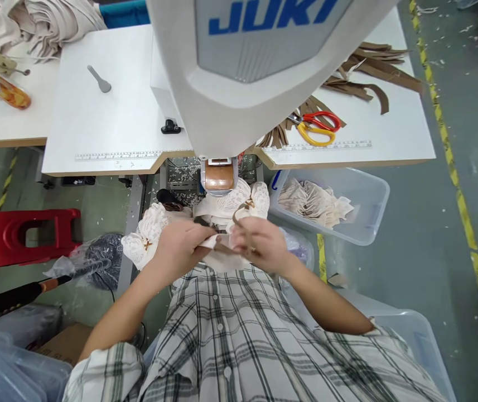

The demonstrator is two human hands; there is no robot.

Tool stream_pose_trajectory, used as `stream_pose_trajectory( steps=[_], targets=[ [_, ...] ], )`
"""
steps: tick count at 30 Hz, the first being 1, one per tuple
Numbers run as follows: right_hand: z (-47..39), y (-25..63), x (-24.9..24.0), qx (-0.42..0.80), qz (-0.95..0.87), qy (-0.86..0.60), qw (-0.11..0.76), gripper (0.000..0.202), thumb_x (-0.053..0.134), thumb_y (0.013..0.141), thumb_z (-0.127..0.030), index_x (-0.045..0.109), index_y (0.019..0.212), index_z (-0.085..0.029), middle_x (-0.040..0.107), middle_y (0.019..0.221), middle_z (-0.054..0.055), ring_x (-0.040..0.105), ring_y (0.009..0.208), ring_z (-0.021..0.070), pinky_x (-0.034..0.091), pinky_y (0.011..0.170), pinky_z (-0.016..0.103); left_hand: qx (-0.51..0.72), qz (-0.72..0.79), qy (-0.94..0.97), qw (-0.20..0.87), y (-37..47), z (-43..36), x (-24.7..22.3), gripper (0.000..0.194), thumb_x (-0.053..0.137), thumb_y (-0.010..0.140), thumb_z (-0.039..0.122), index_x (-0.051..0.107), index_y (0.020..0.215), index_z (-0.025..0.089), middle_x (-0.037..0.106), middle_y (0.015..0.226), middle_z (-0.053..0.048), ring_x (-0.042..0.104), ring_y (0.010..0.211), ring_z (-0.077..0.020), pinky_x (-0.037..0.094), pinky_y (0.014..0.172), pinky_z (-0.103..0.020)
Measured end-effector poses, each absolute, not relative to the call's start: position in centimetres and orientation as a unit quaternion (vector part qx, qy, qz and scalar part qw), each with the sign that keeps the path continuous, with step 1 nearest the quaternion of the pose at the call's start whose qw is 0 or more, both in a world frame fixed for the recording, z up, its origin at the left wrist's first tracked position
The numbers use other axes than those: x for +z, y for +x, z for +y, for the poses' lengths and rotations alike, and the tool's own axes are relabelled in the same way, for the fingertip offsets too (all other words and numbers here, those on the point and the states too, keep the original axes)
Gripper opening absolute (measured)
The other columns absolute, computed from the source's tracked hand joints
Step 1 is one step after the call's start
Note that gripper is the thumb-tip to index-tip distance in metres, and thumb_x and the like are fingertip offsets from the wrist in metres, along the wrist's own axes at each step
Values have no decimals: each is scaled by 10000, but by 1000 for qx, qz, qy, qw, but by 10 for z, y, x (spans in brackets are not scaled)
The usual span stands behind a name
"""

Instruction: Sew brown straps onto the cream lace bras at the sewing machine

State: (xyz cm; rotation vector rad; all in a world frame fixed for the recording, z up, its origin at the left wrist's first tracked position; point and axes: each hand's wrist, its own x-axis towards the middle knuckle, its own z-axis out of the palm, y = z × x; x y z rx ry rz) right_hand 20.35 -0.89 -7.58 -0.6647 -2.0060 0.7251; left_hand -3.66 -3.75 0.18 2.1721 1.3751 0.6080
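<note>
One white table [117, 123] runs beneath one white sewing machine [222, 123]. Near one clear plastic bin [372, 223], one white lace garment [228, 201] lies between machine and person. Two hands meet there: the left hand [180, 245] has its grip closed on the garment's pale edge; the blurred right hand [261, 243] pinches one narrow brown fabric strip [239, 215]. Two brown bows [147, 244] show.

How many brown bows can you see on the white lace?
2: one bow left of the left hand, another bow just beyond the right hand; more may be hidden.
</note>
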Motion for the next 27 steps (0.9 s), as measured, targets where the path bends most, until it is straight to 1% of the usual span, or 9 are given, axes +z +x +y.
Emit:
stream_pose_trajectory(
  steps=[4,6,8,12,15,19,22,25,27],
  targets=[
    [-10,242,-143,358,-708,-576,197,613,689,835,-454,499,1346,-172,557,1334,203,512,1277,350,411,1061,536,199,475,676,528,-42,-57,23,462,432,992,411,511,587,203,434,507,27,401,455,-107,312,454,-248],
    [-20,256,-170,399,-665,-622,102,770,732,780,-469,428,1403,-134,469,1411,241,446,1333,369,383,1076,516,220,454,657,560,-48,-65,28,408,460,980,408,554,640,203,499,564,10,451,498,-119,360,483,-254],
    [-31,266,-185,425,-642,-634,71,735,729,777,-458,453,1372,-126,540,1320,224,546,1208,339,450,978,453,236,459,661,544,-59,-67,25,352,501,959,402,608,690,200,584,629,-16,516,548,-140,409,515,-263],
    [-41,281,-176,481,-620,-616,69,305,662,824,-424,634,969,-158,650,817,50,607,745,200,462,704,308,228,574,626,477,-86,-42,-1,416,488,944,476,644,692,183,622,602,-34,536,523,-164,427,477,-269],
    [-41,292,-142,509,-617,-589,116,306,510,923,-454,610,838,-177,614,763,11,572,719,158,432,674,265,130,675,629,362,-83,-7,-19,400,495,909,505,639,717,186,639,616,-46,583,579,-211,464,524,-301],
    [-38,283,-84,553,-605,-542,185,332,482,939,-505,571,936,-186,545,707,-32,513,646,127,389,600,237,152,656,717,182,-12,5,-32,398,666,778,444,665,1047,151,674,1093,-199,592,1118,-388,480,903,-490],
    [-27,271,-47,570,-640,-487,167,236,600,885,-415,579,983,-201,544,674,-49,491,601,122,340,554,235,177,460,768,409,53,-15,-42,777,771,710,440,479,1387,194,602,1318,-177,572,1189,-334,478,961,-433],
    [-6,277,-30,475,-698,-506,177,212,656,854,-371,634,1002,-221,627,754,-13,551,662,151,381,610,267,133,434,677,579,82,-28,-50,419,580,888,381,578,1264,196,704,1038,-84,646,886,-230,505,771,-334],
    [6,287,-31,364,-691,-562,271,296,648,863,-432,645,1073,-224,655,863,36,593,777,198,440,709,322,100,424,643,630,78,-28,-51,318,480,948,396,677,1070,179,695,883,-49,622,794,-201,478,730,-305]
  ],
)
